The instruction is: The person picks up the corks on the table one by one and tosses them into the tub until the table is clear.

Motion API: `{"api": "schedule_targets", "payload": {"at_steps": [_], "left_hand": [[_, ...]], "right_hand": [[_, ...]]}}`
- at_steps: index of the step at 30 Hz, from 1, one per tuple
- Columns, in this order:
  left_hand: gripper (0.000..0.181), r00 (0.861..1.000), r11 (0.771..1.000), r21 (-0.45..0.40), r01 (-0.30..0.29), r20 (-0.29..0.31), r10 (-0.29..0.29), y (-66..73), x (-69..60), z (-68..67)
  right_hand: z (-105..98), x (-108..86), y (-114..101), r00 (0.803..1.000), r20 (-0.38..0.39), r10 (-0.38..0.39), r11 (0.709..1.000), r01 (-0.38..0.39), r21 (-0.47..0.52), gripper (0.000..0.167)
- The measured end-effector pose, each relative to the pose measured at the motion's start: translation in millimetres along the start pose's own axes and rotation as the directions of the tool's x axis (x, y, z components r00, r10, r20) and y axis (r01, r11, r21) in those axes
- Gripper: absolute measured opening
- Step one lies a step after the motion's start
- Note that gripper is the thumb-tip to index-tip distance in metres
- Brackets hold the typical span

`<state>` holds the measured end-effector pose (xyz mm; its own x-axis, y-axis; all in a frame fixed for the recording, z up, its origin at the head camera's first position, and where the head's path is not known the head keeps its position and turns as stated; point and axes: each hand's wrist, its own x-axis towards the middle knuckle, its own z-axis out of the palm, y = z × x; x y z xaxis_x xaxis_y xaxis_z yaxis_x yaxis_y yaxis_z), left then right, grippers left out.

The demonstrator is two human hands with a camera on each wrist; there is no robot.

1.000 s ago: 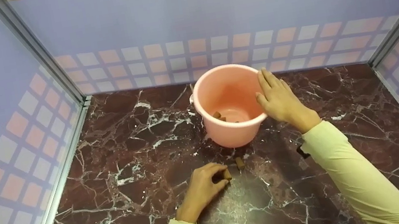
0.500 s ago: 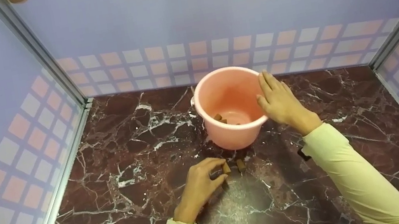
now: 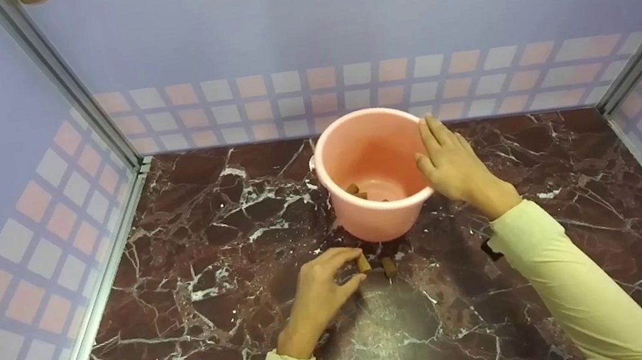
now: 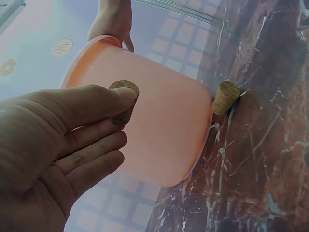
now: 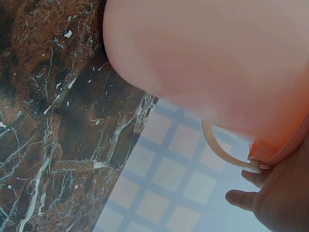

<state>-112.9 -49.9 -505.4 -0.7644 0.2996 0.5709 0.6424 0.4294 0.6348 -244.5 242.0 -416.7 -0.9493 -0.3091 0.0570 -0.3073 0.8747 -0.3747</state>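
My left hand (image 3: 321,291) pinches a tapered cork stopper (image 4: 124,113) between thumb and index finger, just in front of a pink plastic bucket (image 3: 375,223). In the left wrist view the other fingers of this hand lie bent below the cork. A second cork stopper (image 3: 389,267) stands on the marbled surface near the bucket's base, to the right of the held one. My right hand (image 3: 456,167) holds the bucket's right rim, with its thumb over the inner side and its fingers along the outside. Several brown corks (image 3: 354,191) lie inside the bucket, partly hidden by its wall.
The dark red marbled tabletop (image 3: 224,339) is bounded by a patterned purple back wall (image 3: 307,19) and side walls with metal corner strips. The bucket stands close to the back wall. Its pale handle (image 5: 219,150) hangs at the outside of the rim.
My left hand has lifted slightly and moved a little towards the bucket with the pinched cork. My right hand stays on the bucket's rim.
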Motion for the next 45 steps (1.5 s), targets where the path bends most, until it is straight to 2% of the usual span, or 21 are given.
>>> {"api": "schedule_targets", "payload": {"at_steps": [11, 30, 45], "left_hand": [[0.040, 0.998, 1.000, -0.010, -0.028, -0.053, 0.028, 7.2, 8.5, -7.3], [0.041, 0.997, 1.000, -0.010, -0.020, -0.078, 0.020, 24.9, 29.3, -24.7], [0.042, 0.990, 0.997, -0.024, -0.077, -0.123, 0.074, 33.2, 48.7, -33.9]], "right_hand": [[2.1, 0.0, 0.5, 1.000, -0.017, -0.006, 1.000, 0.007, 0.006, 0.070], [1.0, -1.7, -0.5, 1.000, -0.011, -0.005, 1.000, 0.005, 0.005, 0.070], [0.4, -0.6, 0.0, 1.000, -0.018, -0.014, 1.000, 0.014, 0.000, 0.070]]}}
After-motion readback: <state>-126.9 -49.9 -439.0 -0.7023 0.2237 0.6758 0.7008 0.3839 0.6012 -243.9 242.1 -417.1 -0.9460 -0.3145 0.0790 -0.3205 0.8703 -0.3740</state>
